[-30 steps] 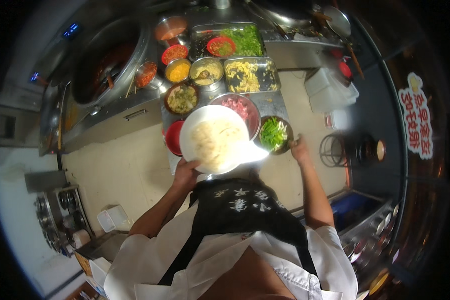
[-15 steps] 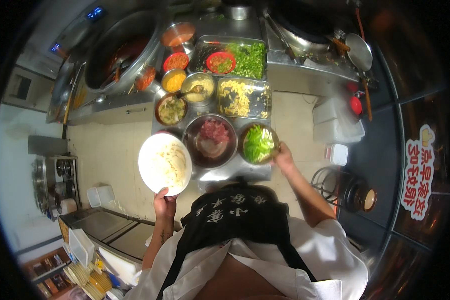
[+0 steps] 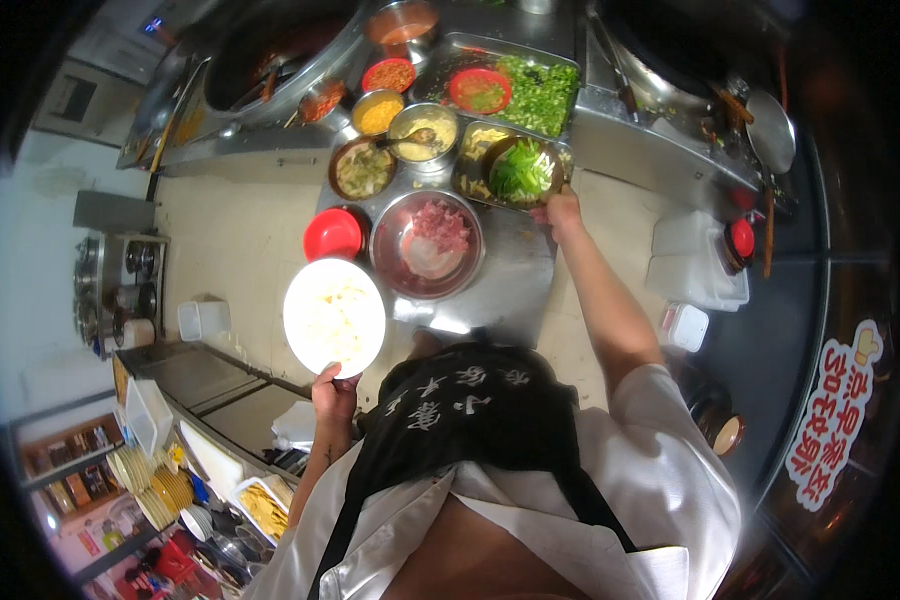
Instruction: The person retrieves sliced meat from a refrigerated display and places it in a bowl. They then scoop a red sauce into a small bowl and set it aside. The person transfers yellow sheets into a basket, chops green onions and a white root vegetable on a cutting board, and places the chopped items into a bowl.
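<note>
Left hand grips the round white plate of pale food by its near rim, held off the steel worktop. Right hand fingers clasp the dark bowl of chopped greens. Plate looks rigid, breakable, likely tips easily; support underneath.

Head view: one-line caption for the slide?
Left hand holds a white plate of pale food; right hand grips a bowl of chopped greens.
</note>
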Available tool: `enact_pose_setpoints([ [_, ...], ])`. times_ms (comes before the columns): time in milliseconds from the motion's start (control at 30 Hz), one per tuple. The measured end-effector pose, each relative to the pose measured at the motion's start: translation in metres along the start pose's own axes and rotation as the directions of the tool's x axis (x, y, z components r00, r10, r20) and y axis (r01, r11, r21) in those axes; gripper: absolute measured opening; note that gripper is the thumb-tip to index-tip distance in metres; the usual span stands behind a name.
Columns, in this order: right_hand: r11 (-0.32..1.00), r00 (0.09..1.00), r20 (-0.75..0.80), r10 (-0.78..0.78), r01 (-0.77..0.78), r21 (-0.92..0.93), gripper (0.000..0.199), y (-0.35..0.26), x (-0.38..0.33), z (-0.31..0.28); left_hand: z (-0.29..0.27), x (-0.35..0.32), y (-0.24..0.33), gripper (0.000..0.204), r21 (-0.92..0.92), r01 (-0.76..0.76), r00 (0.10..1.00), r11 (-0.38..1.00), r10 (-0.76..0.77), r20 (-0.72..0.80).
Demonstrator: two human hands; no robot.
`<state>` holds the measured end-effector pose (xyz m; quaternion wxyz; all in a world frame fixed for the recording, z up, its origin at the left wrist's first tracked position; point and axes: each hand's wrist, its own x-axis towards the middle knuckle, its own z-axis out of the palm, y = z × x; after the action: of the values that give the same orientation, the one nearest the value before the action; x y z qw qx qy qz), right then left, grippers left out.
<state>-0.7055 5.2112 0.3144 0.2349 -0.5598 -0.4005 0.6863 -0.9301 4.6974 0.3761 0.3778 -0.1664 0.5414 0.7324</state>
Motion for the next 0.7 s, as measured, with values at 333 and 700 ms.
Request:
enact_pose_setpoints([
  [333, 0.490, 0.784, 0.278, -0.555, 0.578, -0.652, 0.031, 0.089, -0.038, 0.058, -0.039, -0.005, -0.027, 0.057, -0.050, 0.018, 0.999, 0.999, -0.017, 0.033],
  [700, 0.935, 0.996, 0.093, 0.013, 0.020, -0.353, 0.027, 0.104, -0.110, 0.015, -0.027, 0.015, -0.036, 0.052, 0.079, 0.135, 0.990, 0.988, -0.137, 0.025],
])
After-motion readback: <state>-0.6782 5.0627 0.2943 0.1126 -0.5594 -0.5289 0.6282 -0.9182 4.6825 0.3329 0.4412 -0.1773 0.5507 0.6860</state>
